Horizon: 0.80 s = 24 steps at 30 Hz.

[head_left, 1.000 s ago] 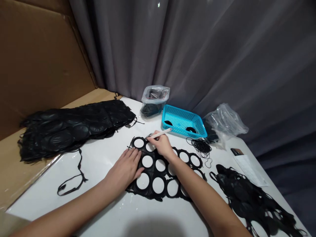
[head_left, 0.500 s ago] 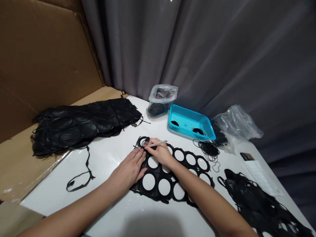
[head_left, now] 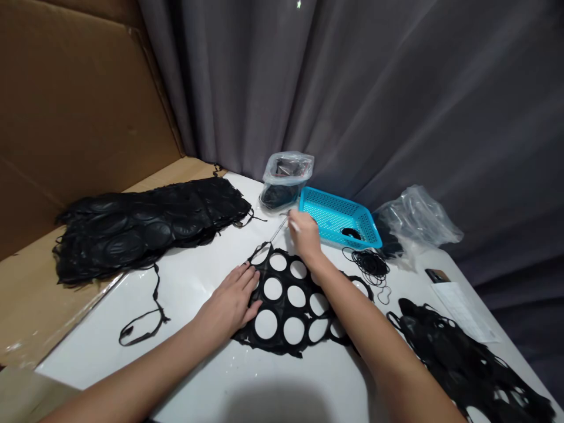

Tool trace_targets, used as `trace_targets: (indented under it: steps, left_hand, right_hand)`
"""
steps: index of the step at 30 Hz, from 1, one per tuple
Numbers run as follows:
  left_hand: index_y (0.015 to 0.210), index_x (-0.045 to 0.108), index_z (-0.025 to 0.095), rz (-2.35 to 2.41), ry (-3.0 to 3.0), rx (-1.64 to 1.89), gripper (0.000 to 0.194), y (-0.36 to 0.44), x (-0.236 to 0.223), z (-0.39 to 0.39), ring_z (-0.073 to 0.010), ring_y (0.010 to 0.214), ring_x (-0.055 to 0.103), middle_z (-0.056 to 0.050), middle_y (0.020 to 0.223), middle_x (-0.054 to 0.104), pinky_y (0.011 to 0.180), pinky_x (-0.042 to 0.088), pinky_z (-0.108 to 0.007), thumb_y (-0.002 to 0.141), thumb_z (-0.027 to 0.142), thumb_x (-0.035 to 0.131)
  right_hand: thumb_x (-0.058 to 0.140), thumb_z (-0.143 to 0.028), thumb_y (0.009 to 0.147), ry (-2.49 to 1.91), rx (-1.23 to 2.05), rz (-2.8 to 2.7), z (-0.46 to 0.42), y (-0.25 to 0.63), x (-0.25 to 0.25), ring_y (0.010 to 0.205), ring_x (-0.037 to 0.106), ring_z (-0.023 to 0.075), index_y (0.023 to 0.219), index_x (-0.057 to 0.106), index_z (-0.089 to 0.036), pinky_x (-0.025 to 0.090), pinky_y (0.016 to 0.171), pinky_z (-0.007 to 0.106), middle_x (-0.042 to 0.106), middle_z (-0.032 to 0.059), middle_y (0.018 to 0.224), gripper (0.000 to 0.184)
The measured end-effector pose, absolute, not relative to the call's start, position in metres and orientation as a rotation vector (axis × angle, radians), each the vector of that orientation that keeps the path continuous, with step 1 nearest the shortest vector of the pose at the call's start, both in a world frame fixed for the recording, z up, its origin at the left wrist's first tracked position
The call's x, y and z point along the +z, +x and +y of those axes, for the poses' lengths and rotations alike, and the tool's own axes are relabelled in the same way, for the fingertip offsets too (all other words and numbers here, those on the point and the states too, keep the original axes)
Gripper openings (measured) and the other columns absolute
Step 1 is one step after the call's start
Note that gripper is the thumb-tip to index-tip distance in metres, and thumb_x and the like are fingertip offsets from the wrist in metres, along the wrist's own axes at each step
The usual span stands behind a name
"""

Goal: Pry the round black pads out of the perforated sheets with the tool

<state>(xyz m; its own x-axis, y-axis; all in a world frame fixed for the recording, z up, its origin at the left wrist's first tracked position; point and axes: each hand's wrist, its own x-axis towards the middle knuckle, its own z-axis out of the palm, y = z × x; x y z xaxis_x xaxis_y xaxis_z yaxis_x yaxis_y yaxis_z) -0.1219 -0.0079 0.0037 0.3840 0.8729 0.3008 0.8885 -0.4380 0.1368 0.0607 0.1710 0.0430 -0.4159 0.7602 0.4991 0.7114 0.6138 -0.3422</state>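
A black rubber sheet (head_left: 282, 305) with rows of round holes lies on the white table (head_left: 211, 382). My left hand (head_left: 229, 299) rests flat on its left end, fingers stretched out. My right hand (head_left: 305, 238) is closed around a slim pale tool (head_left: 295, 226), mostly hidden by the fingers, so its kind is unclear. It is raised beyond the sheet's far edge, near the blue basket. A thin taut strand (head_left: 279, 230) runs from my right fingers to the sheet's far left corner, which is drawn up into a point.
A stack of black moulded sheets (head_left: 150, 226) lies at left by a cardboard box (head_left: 79, 117). Behind are a plastic bag (head_left: 286, 179) and a blue basket (head_left: 339, 220) holding black rings. Black cords (head_left: 372, 267), a clear bag (head_left: 423, 217) and black scraps (head_left: 467, 358) are at right.
My right hand has moved from the sheet's far left corner, up and right toward the basket. A strand now stretches behind it, pulling that corner. My left hand stays in place.
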Motion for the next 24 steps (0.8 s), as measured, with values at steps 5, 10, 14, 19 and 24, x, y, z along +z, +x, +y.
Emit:
trace_targets:
  steps: [5, 10, 14, 19, 24]
  left_hand:
    - [0.132, 0.056, 0.009, -1.638, -2.58, -0.584, 0.044, -0.127, 0.013, -0.011, -0.0338, 0.133, 0.051, -0.019, 0.137, 0.06, 0.112, 0.041, -0.05, 0.097, 0.035, 0.052]
    - [0.127, 0.059, 0.013, -1.772, -2.499, -0.588, 0.037, -0.131, 0.023, -0.042, -0.0333, 0.119, 0.059, -0.016, 0.126, 0.062, 0.104, 0.047, -0.05, 0.099, 0.035, 0.05]
    - [0.132, 0.058, 0.011, -1.731, -2.503, -0.549, 0.04, -0.129, 0.014, -0.067, -0.0342, 0.125, 0.056, -0.018, 0.132, 0.061, 0.106, 0.045, -0.05, 0.1, 0.033, 0.049]
    - [0.14, 0.054, 0.01, -1.729, -2.494, -0.565, 0.047, -0.127, 0.005, -0.075, -0.0327, 0.133, 0.052, -0.018, 0.141, 0.058, 0.11, 0.043, -0.048, 0.103, 0.038, 0.045]
    - [0.14, 0.055, 0.014, -1.763, -2.483, -0.595, 0.047, -0.127, 0.005, -0.074, -0.031, 0.132, 0.053, -0.015, 0.14, 0.06, 0.112, 0.042, -0.048, 0.103, 0.04, 0.046]
  right_hand:
    - [0.049, -0.021, 0.089, -1.337, 0.229, -1.969, 0.19, 0.08, 0.066, 0.066, 0.048, 0.0199, 0.072, 0.049, -0.023, 0.032, 0.065, 0.03, 0.056, 0.0017, 0.068, 0.017]
    - [0.06, -0.034, 0.086, -1.161, 0.911, -2.061, 0.121, 0.063, 0.048, 0.063, 0.051, 0.0169, 0.068, 0.049, -0.023, 0.035, 0.061, 0.027, 0.056, -0.0025, 0.063, 0.024]
    - [0.063, -0.031, 0.087, -1.03, 1.214, -2.124, 0.07, 0.049, 0.035, 0.067, 0.055, 0.0156, 0.068, 0.051, -0.022, 0.039, 0.065, 0.025, 0.058, -0.0038, 0.066, 0.024]
    - [0.065, -0.022, 0.085, -0.974, 1.234, -2.117, 0.051, 0.047, 0.031, 0.083, 0.062, 0.0183, 0.069, 0.054, -0.022, 0.044, 0.077, 0.028, 0.066, -0.0013, 0.078, 0.02]
    - [0.065, -0.019, 0.087, -0.907, 1.16, -2.165, 0.047, 0.047, 0.027, 0.09, 0.062, 0.0197, 0.071, 0.058, -0.023, 0.046, 0.081, 0.03, 0.068, 0.0003, 0.082, 0.018]
